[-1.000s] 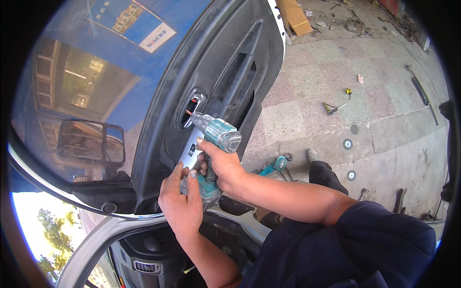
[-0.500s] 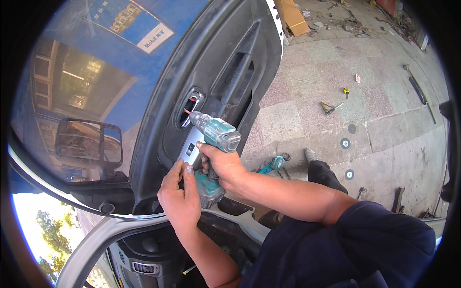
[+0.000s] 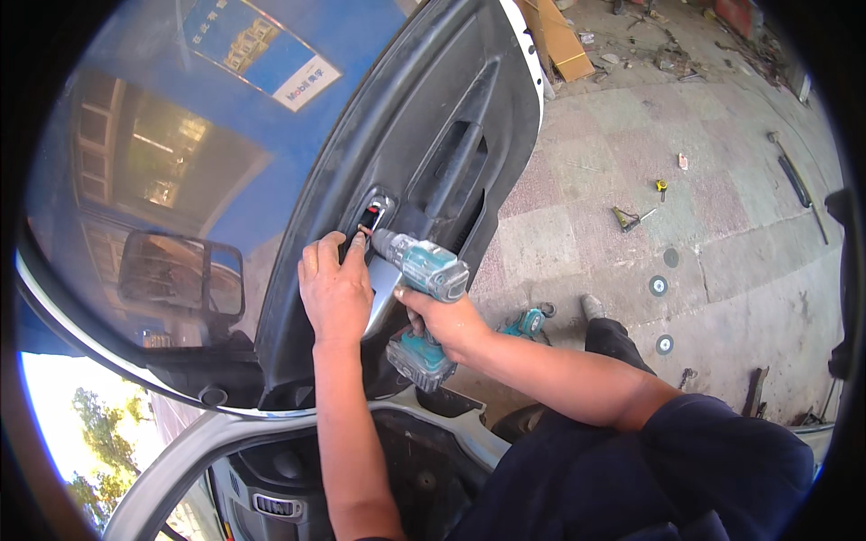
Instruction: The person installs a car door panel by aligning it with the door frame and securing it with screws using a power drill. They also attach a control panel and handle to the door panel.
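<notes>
My right hand [image 3: 451, 322] is wrapped round the grip of a teal and grey cordless drill [image 3: 433, 269]. The drill's bit points left into the inner handle recess [image 3: 381, 209] of a black door panel [image 3: 433, 117]. Next to the bit's tip is my left hand [image 3: 336, 287], its fingers bent and drawn together; whatever lies between the fingertips is too small to make out. Partly covered by both hands, a silver trim plate [image 3: 385, 287] lies on the panel below the recess. Something red shows inside the recess.
The open door has a window [image 3: 180, 135] and mirror [image 3: 180, 275] on the left; the vehicle's cab [image 3: 280, 478] is below. On the floor lie another teal tool [image 3: 528, 322], a yellow tape measure [image 3: 661, 186], several discs [image 3: 658, 286] and a long dark bar [image 3: 794, 180]. Cardboard [image 3: 559, 41] stands behind the door.
My left hand has moved up from the trim plate to the drill bit's tip, now covering part of the plate. The drill in my right hand has shifted slightly right and down in view.
</notes>
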Demonstrator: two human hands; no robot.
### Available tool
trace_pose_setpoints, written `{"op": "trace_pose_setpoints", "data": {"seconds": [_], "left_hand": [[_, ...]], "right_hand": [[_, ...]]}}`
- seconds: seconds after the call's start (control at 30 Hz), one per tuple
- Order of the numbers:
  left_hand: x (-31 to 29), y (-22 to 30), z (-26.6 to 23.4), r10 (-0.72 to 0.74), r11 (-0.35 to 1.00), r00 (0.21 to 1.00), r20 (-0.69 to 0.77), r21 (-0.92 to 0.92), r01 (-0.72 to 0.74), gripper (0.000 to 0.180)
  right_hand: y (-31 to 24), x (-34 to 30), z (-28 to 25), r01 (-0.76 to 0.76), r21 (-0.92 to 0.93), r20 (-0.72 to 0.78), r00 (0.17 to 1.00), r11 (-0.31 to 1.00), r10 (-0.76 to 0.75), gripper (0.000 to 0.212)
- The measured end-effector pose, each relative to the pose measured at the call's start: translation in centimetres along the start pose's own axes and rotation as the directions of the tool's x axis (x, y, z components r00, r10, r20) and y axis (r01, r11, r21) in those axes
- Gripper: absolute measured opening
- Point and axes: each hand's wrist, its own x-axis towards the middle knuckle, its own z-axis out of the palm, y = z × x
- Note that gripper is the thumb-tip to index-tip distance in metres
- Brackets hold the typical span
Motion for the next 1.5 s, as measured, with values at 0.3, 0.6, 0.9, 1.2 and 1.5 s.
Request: {"op": "trace_pose_setpoints", "data": {"seconds": [0.3,0.6,0.9,1.2,1.5], "left_hand": [[4.1,-2.5,2.3,0.312,0.917,0.938,0.153,0.209,-0.339,0.029],[5.2,-2.6,3.0,0.398,0.868,0.888,0.231,0.217,-0.446,0.026],[5.1,-2.7,2.9,0.578,0.732,0.786,0.222,0.286,-0.619,0.023],[8.3,1.8,0.6,0.565,0.81,0.82,0.095,0.128,-0.573,0.015],[9.4,8.7,3.9,0.175,0.948,0.984,0.042,-0.276,-0.157,0.023]], "right_hand": [[-0.4,0.9,-2.1,0.032,-0.094,0.045,0.999,0.995,-0.028,0.018],[-1.5,1.7,-3.9,0.067,-0.265,0.071,0.996,0.962,-0.05,0.036],[-5.0,0.1,-6.6,0.162,-0.502,0.186,0.98,0.849,-0.077,0.05],[-11.6,-1.1,-14.1,0.166,-0.369,0.331,0.943,0.915,-0.038,0.041],[-14.5,-0.2,-27.1,-0.009,-0.144,0.049,0.999,0.99,0.016,0.015]]}}
